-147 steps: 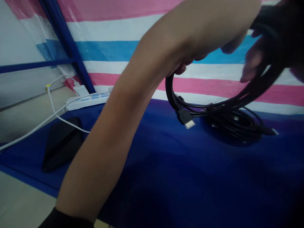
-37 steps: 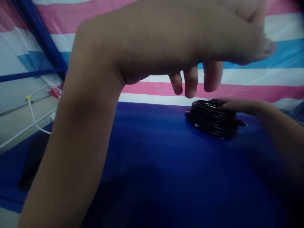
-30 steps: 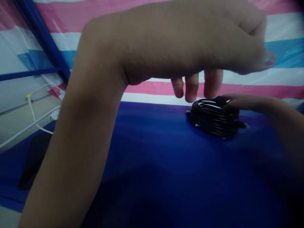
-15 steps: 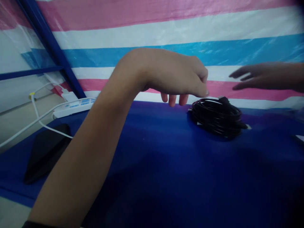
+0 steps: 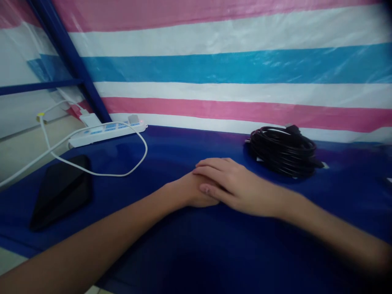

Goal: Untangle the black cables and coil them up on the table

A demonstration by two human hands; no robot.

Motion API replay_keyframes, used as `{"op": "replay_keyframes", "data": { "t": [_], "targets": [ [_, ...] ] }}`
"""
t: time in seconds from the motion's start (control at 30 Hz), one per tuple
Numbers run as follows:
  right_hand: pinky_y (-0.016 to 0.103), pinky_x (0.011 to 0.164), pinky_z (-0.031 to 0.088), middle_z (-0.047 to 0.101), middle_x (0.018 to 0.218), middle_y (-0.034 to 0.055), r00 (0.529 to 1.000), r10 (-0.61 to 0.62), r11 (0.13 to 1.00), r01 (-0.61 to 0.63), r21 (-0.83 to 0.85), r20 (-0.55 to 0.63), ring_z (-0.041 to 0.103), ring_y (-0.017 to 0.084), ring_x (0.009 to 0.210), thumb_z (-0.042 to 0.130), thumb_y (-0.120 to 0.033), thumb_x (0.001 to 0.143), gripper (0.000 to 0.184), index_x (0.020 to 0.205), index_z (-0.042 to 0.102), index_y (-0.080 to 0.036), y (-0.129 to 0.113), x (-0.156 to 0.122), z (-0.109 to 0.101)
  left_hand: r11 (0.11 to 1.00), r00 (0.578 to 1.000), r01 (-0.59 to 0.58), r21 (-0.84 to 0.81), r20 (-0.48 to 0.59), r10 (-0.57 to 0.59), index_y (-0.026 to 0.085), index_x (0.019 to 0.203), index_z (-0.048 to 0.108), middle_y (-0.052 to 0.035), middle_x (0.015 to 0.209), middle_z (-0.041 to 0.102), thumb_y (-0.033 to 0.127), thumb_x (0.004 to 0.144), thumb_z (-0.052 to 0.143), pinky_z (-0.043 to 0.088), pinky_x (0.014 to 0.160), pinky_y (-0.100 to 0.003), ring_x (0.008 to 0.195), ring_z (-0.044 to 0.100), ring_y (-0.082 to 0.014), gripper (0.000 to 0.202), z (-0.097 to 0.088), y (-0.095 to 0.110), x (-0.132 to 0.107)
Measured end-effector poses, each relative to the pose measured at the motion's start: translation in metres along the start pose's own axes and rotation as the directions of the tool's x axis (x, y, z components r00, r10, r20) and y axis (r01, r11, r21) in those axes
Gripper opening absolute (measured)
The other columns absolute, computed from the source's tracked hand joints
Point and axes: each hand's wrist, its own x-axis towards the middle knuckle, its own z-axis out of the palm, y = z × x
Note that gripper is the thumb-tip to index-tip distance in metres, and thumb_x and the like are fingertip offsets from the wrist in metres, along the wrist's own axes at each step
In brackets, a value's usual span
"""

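A striped plastic sheet [image 5: 196, 67] hangs behind a blue tabletop [image 5: 171, 153], on which a coil of black cables [image 5: 281, 155] lies near the sheet, beyond the right hand [image 5: 245, 188] and touched by neither. That hand rests across the left hand [image 5: 194, 192], fingers loosely extended, gripping no object; the left's fingers are hidden, so its openness is unclear. The coil probably has modest weight, springy and smooth-skinned, its loops apt to slip; it seems best grasped around the whole stack, sparing the connector [image 5: 294, 130] on top.
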Motion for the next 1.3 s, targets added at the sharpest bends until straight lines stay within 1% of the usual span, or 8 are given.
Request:
{"op": "replay_keyframes", "data": {
  "t": [0.03,0.1,0.27,0.43,0.53,0.63,1.1,1.3],
  "targets": [
    [0.035,0.096,0.044,0.053,0.126,0.0018,0.996,0.013,1.0,-0.013,0.002,-0.089,0.051,0.014,0.118,0.03,-0.041,0.094,0.04,0.122,0.054,-0.025,0.001,-0.004,0.012,1.0,0.999,-0.022,-0.01,0.027,0.022,0.013,0.11,0.059,-0.0084,0.116,0.063,0.024,0.088,0.04,0.048,0.101,-0.027,0.11,0.057,-0.0127,0.031,0.003,0.001,-0.003],
    [0.038,0.1,0.04,0.052,0.129,0.0019,0.99,0.048,0.997,-0.039,0.072,-0.131,0.048,0.016,0.122,0.032,-0.041,0.093,0.04,0.122,0.054,-0.024,0.003,-0.01,0.026,0.999,0.998,-0.04,-0.024,0.054,0.041,0.012,0.111,0.059,-0.0089,0.12,0.062,0.026,0.089,0.038,0.046,0.103,-0.027,0.115,0.054,-0.0123,0.034,0.005,0.002,-0.005],
    [0.029,0.099,0.041,0.056,0.121,0.0004,0.974,0.178,0.957,-0.139,0.253,-0.141,0.052,0.011,0.115,0.03,-0.044,0.093,0.04,0.113,0.058,-0.022,0.01,-0.006,0.026,0.998,0.997,-0.06,-0.009,0.048,0.06,0.01,0.106,0.062,-0.0102,0.116,0.064,0.02,0.088,0.035,0.05,0.096,-0.03,0.11,0.058,-0.0146,0.034,0.005,0.002,-0.002],
    [0.015,0.069,0.043,0.062,0.087,0.0021,0.947,0.314,0.882,-0.266,0.389,-0.064,0.056,0.002,0.077,0.025,-0.048,0.094,0.05,0.091,0.06,-0.013,0.023,-0.004,0.019,0.994,0.996,-0.087,0.072,0.018,0.086,0.006,0.106,0.063,-0.0152,0.105,0.067,0.021,0.088,0.034,0.052,0.084,-0.039,0.097,0.064,-0.0216,0.037,0.004,0.008,-0.002],
    [0.013,0.053,0.034,0.05,0.062,0.0004,0.955,0.296,0.865,-0.269,0.422,0.003,0.042,0.0,0.056,0.027,-0.052,0.092,0.055,0.066,0.049,-0.008,0.03,-0.005,0.017,0.982,0.988,-0.153,0.113,0.05,0.149,0.008,0.089,0.068,-0.0128,0.091,0.07,0.019,0.087,0.036,0.052,0.08,-0.04,0.088,0.066,-0.023,0.034,0.002,0.013,-0.001],
    [0.013,0.049,0.028,0.042,0.054,-0.0006,0.967,0.251,0.862,-0.242,0.445,0.038,0.034,-0.001,0.051,0.028,-0.051,0.092,0.056,0.058,0.041,-0.008,0.033,-0.004,0.017,0.972,0.978,-0.199,0.128,0.085,0.189,0.01,0.082,0.07,-0.0112,0.085,0.07,0.017,0.085,0.037,0.053,0.073,-0.037,0.082,0.067,-0.0228,0.034,0.0,0.017,-0.001],
    [0.016,0.05,0.022,0.041,0.052,-0.0001,0.974,0.22,0.868,-0.223,0.444,0.06,0.031,-0.001,0.049,0.025,-0.047,0.093,0.055,0.057,0.041,-0.008,0.034,-0.005,0.019,0.973,0.974,-0.204,0.105,0.117,0.192,0.01,0.085,0.069,-0.0101,0.091,0.071,0.018,0.085,0.037,0.056,0.08,-0.036,0.089,0.067,-0.0226,0.033,0.0,0.015,0.0],
    [0.017,0.051,0.021,0.042,0.053,0.0001,0.973,0.221,0.87,-0.229,0.436,0.07,0.032,0.0,0.049,0.025,-0.049,0.092,0.056,0.058,0.042,-0.008,0.034,-0.005,0.02,0.967,0.974,-0.223,0.126,0.064,0.216,0.011,0.079,0.069,-0.0075,0.081,0.071,0.017,0.083,0.042,0.056,0.073,-0.034,0.079,0.067,-0.0205,0.028,-0.001,0.015,-0.002]
  ]
}}
